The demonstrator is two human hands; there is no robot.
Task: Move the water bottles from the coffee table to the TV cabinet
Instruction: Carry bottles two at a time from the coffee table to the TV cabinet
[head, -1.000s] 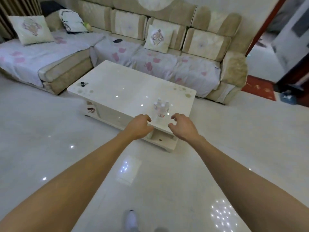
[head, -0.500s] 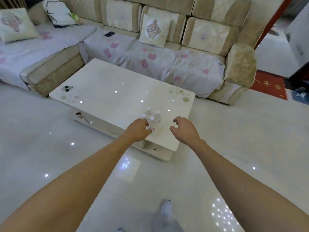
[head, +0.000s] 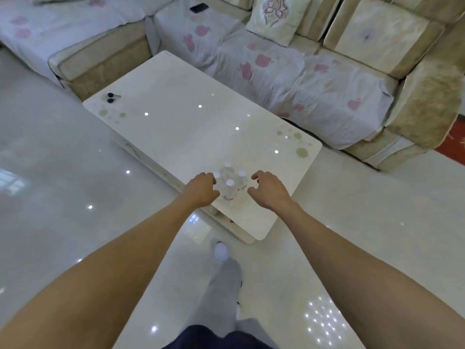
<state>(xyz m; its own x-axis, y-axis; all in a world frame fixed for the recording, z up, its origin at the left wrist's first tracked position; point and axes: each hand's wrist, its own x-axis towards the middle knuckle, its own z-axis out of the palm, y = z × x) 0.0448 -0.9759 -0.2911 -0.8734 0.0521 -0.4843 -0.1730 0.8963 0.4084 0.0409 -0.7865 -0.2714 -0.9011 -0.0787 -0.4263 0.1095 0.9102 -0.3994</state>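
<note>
Several clear water bottles [head: 230,183] with white caps stand upright in a tight cluster near the front right part of the white coffee table [head: 191,132]. My left hand [head: 201,188] is just left of the cluster, fingers curled, touching or almost touching the leftmost bottle. My right hand [head: 268,190] hovers just right of the cluster with fingers spread and curved, a small gap from the bottles. Neither hand holds a bottle. The TV cabinet is out of view.
A beige corner sofa [head: 314,79] with flowered covers and cushions wraps around the far and left sides of the table. Small black keys [head: 112,97] lie at the table's far left corner. A dark phone [head: 198,7] rests on the sofa. Glossy tile floor [head: 55,197] surrounds the table; my leg [head: 222,278] steps forward.
I have walked closer to the table, so it and the bottles look larger. Both hands have closed in on either side of the bottle cluster.
</note>
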